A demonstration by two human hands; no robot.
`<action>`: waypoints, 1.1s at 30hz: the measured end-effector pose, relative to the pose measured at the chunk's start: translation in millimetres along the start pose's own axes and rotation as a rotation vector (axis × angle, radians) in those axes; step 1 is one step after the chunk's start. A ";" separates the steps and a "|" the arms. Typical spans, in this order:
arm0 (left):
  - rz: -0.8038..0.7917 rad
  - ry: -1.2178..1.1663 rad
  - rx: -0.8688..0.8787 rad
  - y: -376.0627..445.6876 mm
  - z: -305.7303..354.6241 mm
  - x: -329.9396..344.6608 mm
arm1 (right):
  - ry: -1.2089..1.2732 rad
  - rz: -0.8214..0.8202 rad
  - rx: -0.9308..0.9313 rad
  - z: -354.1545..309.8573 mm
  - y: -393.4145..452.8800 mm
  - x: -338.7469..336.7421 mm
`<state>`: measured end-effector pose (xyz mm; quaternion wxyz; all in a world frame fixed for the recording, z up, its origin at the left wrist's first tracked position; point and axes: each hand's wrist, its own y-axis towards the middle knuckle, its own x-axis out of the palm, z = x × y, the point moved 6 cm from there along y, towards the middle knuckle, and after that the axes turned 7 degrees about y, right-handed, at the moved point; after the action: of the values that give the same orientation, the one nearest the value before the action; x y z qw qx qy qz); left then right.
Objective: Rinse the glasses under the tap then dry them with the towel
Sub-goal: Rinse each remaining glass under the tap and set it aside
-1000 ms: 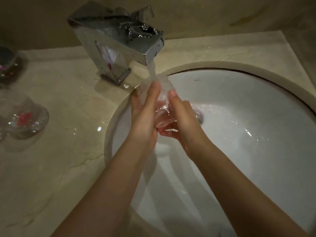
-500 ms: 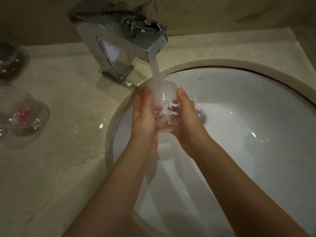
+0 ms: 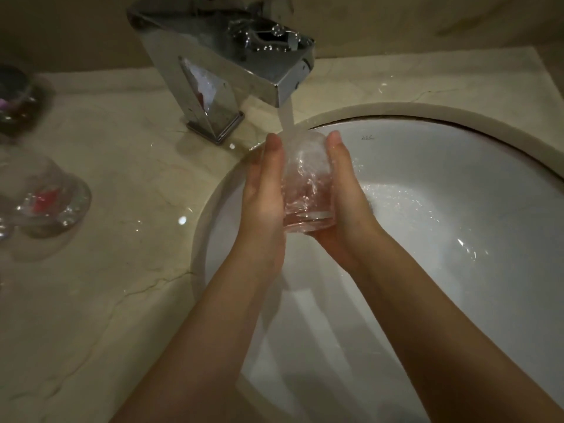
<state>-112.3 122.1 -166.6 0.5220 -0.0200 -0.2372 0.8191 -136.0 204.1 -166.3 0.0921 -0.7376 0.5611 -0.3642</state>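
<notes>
A clear glass (image 3: 306, 181) is held between my two hands under the running chrome tap (image 3: 225, 53), above the white sink (image 3: 442, 209). The water stream (image 3: 287, 117) falls onto the glass's upper end and splashes over it. My left hand (image 3: 264, 190) presses its straight fingers flat against the glass's left side. My right hand (image 3: 345, 196) cups the base and right side, fingertips pointing toward the tap. My thumbs are hidden. No towel is in view.
On the marble counter (image 3: 122, 270) at the left stands another clear glass (image 3: 45, 199) showing a red patch. A darker glass (image 3: 15, 99) sits further back at the left edge. Water drops lie on the counter near the tap base.
My hands have shifted along the glass from rubbing it with overlapping fingers to lying on either side of it. The glass now shows plainly between them, still under the stream.
</notes>
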 end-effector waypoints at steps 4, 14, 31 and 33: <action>0.024 0.054 -0.014 1.8 -2.4 -2.4 | -0.097 -0.010 -0.046 -4.8 -1.8 3.2; -0.018 0.083 -0.056 1.3 -4.5 -0.6 | -0.195 0.200 -0.052 -0.9 -0.7 -6.9; -0.032 0.236 -0.011 -22.8 24.4 -5.6 | -0.523 0.170 -0.096 -44.2 -18.3 -7.9; -0.033 0.245 -0.035 -29.7 30.1 -4.4 | -0.489 0.176 -0.238 -69.0 -26.2 2.8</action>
<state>-93.6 117.4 -128.7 0.5601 -0.1248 -0.1862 0.7975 -160.0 229.6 -101.3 0.1688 -0.7575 0.6230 -0.0978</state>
